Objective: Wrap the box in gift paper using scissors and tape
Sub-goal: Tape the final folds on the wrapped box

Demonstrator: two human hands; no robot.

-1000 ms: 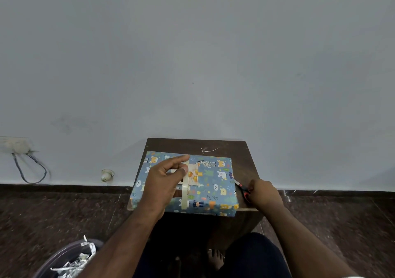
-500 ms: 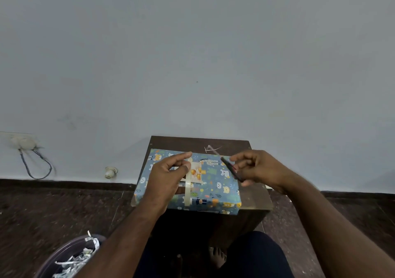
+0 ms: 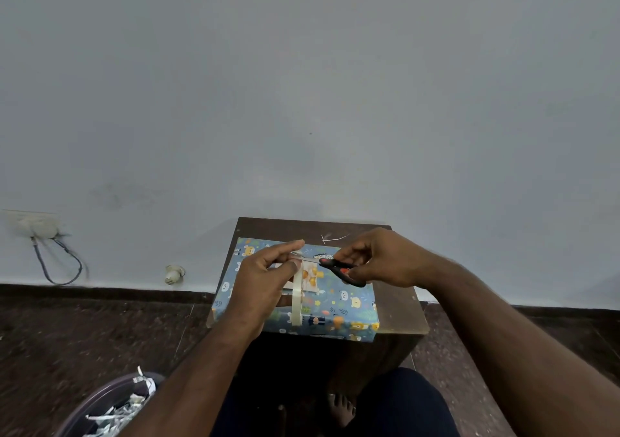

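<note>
Since the earlier frames the right hand (image 3: 382,260) has carried the black-and-red-handled scissors (image 3: 330,265) from the right edge of the blue animal-print wrapped box (image 3: 335,302) over its top, blades now meeting the left hand (image 3: 265,279). Its fingers curl through the handles. Left thumb and forefinger pinch the cream tape strip (image 3: 297,299), which rises from the box's top just below the blades. The box lies on the dark wooden stool (image 3: 399,309).

Scissors (image 3: 330,265) in right hand (image 3: 379,258), at tape (image 3: 297,297) over wrapped box (image 3: 335,302).
</note>
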